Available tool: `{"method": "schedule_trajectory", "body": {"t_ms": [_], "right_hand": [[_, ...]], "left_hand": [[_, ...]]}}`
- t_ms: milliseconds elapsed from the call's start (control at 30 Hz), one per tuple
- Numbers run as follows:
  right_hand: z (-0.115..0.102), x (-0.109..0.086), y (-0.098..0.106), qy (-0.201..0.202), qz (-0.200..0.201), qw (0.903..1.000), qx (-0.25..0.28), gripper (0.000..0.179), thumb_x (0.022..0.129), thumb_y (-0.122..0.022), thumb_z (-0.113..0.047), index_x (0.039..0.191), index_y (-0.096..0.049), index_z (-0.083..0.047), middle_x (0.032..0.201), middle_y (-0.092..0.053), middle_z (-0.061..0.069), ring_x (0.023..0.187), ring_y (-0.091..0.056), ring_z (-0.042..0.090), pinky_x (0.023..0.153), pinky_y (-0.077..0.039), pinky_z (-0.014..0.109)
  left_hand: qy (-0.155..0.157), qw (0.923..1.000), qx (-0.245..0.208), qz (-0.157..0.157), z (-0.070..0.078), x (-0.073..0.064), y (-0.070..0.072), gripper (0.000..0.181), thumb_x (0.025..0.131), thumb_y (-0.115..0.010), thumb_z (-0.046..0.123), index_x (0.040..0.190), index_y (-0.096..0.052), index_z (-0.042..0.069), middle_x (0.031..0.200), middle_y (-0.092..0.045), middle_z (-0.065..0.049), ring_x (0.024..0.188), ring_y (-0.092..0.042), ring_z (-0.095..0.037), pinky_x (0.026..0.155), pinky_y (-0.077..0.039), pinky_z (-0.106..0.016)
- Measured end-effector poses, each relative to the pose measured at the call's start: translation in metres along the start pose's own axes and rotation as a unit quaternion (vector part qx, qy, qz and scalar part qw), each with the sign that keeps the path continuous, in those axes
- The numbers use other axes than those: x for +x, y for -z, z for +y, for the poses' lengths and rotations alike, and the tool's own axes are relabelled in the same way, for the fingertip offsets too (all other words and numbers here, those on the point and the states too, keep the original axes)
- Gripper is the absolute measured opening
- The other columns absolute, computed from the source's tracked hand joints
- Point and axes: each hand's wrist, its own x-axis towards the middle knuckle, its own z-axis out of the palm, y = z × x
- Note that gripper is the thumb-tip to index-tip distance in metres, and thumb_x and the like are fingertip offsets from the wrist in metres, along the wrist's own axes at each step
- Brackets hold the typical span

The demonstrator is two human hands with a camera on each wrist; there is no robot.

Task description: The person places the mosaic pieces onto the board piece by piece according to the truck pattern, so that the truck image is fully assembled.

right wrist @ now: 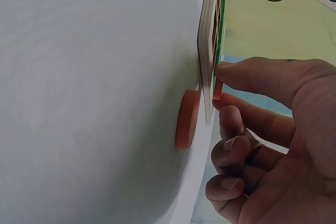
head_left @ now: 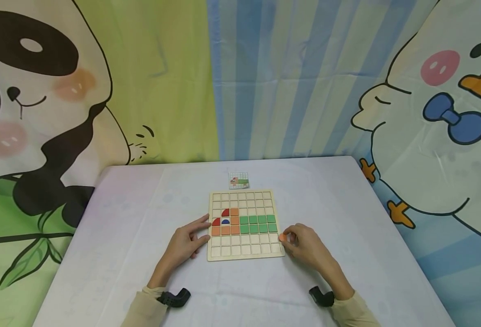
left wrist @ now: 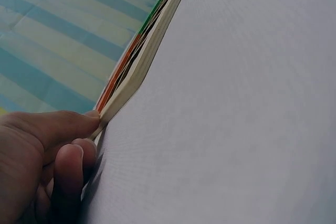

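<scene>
A square wooden grid board (head_left: 245,255) lies on the table, with orange, red, blue and green pieces set in its cells. Along its left edge, my left hand (head_left: 183,243) touches with thumb and index finger apart, the other fingers curled in below. At the right edge, my right hand (head_left: 307,243) pinches a small orange piece (right wrist: 218,88) between thumb and index finger. Its other fingers are loosely bent. Another orange piece (right wrist: 187,119) rests on the table right beside the board in the right wrist view. Two rows of green squares (head_left: 258,224) fill cells on the board's right side.
Beyond the board lies a small card (head_left: 238,180) printed with a coloured grid picture. A white cloth (head_left: 114,236) covers the table. Cartoon-printed curtains (head_left: 285,81) hang behind and at the sides. A black wrist camera (head_left: 175,298) is strapped above the left sleeve.
</scene>
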Motion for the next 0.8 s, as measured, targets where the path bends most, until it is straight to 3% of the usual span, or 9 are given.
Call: {"method": "schedule_trajectory", "body": {"t_ms": [333, 800], "right_hand": [[-0.017, 0.005, -0.007, 0.016, -0.012, 0.9998, 0.004, 0.013, 0.092, -0.084, -0.019, 0.099, -0.078, -0.009, 0.081, -0.059, -0.004, 0.073, -0.049, 0.008, 0.065, -0.042, 0.021], [-0.023, 0.008, -0.013, -0.003, -0.004, 0.9998, -0.020, 0.013, 0.091, -0.085, -0.019, 0.095, -0.078, -0.009, 0.077, -0.057, -0.004, 0.072, -0.048, 0.009, 0.063, -0.040, 0.023]], "left_hand": [[-0.008, 1.0000, -0.005, -0.003, -0.001, -0.001, 0.000, 0.042, 0.097, -0.079, 0.022, 0.139, -0.072, 0.020, 0.162, -0.053, 0.012, 0.043, -0.053, -0.015, 0.042, -0.051, -0.030], [-0.008, 1.0000, -0.005, -0.003, -0.002, 0.000, 0.000, 0.043, 0.097, -0.079, 0.023, 0.139, -0.071, 0.021, 0.161, -0.054, 0.013, 0.043, -0.054, -0.015, 0.042, -0.050, -0.030]]}}
